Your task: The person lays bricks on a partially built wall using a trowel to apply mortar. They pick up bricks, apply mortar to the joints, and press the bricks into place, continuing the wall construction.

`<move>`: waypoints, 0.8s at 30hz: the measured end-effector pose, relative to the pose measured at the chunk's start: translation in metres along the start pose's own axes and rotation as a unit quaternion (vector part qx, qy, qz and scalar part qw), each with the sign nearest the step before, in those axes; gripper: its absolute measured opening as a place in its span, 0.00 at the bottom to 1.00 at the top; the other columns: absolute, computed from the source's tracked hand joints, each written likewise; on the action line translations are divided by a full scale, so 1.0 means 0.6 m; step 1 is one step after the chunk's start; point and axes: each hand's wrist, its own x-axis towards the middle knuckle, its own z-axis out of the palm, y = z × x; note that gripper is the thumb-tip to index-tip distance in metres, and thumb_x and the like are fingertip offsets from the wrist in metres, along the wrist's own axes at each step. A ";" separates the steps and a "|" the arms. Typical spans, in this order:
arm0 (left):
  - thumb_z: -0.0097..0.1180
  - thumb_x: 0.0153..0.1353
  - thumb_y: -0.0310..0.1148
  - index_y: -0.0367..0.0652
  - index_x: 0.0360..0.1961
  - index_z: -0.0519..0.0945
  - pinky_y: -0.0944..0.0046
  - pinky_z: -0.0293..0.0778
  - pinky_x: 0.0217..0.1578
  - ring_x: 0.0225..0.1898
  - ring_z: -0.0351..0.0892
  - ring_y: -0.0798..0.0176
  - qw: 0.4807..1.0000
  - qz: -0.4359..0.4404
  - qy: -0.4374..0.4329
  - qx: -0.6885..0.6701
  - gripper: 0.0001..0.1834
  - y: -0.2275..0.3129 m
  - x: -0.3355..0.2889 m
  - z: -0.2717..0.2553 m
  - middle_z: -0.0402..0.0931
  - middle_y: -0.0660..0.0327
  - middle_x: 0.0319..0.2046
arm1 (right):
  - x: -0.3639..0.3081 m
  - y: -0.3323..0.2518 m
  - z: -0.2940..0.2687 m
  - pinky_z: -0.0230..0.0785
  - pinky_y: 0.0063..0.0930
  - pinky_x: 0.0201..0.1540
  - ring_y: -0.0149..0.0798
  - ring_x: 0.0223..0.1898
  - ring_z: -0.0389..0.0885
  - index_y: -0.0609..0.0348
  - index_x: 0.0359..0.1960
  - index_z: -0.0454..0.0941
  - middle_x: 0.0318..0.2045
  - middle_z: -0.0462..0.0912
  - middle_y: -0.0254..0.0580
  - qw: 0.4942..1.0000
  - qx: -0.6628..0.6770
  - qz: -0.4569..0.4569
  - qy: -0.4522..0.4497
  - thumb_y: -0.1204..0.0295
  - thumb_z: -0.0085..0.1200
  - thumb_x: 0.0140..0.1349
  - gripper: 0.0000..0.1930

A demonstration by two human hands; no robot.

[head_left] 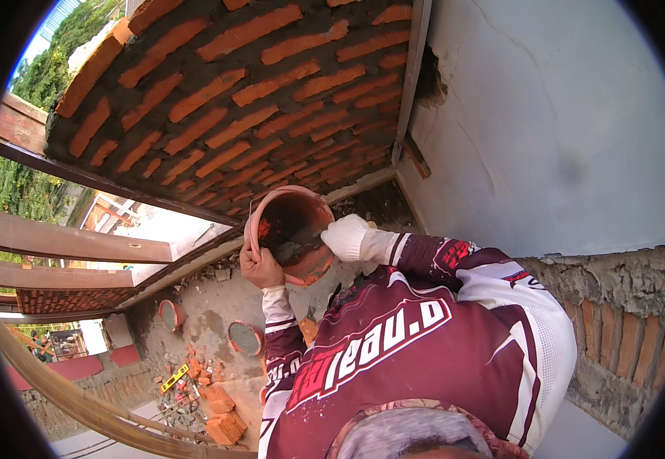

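Observation:
A reddish bucket (318, 269) is tipped in front of me, with wet grey mortar (302, 243) inside it. My left hand (262, 268), without a glove, is closed on the near left side of the bucket's rim. At the right side of the mouth is my right hand (345, 237) in a white knit glove, its fingers curled into a fist. What that hand grips is hidden; its knuckles are at the rim, over the mortar. Just beyond the bucket rises a brick wall (263, 92) with rough grey joints.
A smooth pale wall (546, 138) stands to the right. On the floor at left are a bucket of grey mortar (245, 337), another bucket (170, 314), a yellow spirit level (174, 378) and loose bricks (226, 427). Wooden beams (72, 236) cross the left side. A curved pole (80, 402) runs along the lower left.

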 end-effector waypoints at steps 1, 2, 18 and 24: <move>0.53 0.56 0.14 0.39 0.24 0.68 0.67 0.75 0.45 0.40 0.79 0.67 1.000 -0.006 -0.002 0.006 0.10 0.005 -0.001 0.007 0.85 0.50 0.50 | 0.000 0.011 -0.007 0.82 0.48 0.40 0.52 0.40 0.91 0.58 0.40 0.87 0.37 0.90 0.51 0.998 0.011 0.037 0.040 0.68 0.56 0.61 0.11; 0.53 0.56 0.15 0.39 0.24 0.67 0.67 0.75 0.45 0.40 0.79 0.67 1.000 0.000 -0.006 0.007 0.10 0.010 -0.003 0.016 0.85 0.50 0.50 | 0.000 0.023 -0.012 0.82 0.48 0.40 0.52 0.39 0.91 0.57 0.40 0.87 0.36 0.90 0.50 0.996 0.029 0.053 0.069 0.68 0.56 0.61 0.11; 0.55 0.55 0.16 0.38 0.24 0.66 0.68 0.73 0.40 0.35 0.76 0.70 0.996 0.041 -0.072 -0.029 0.11 0.041 0.033 0.093 0.85 0.48 0.51 | -0.032 0.033 -0.010 0.82 0.48 0.43 0.54 0.43 0.89 0.60 0.44 0.83 0.40 0.87 0.53 0.997 0.041 0.054 0.032 0.68 0.59 0.60 0.13; 0.55 0.53 0.16 0.35 0.24 0.68 0.69 0.70 0.34 0.31 0.73 0.71 0.992 0.041 -0.106 0.047 0.08 0.057 0.017 0.157 0.86 0.49 0.51 | -0.066 0.119 -0.062 0.83 0.46 0.43 0.49 0.44 0.91 0.56 0.42 0.88 0.41 0.90 0.52 0.976 0.045 0.197 0.085 0.66 0.58 0.62 0.12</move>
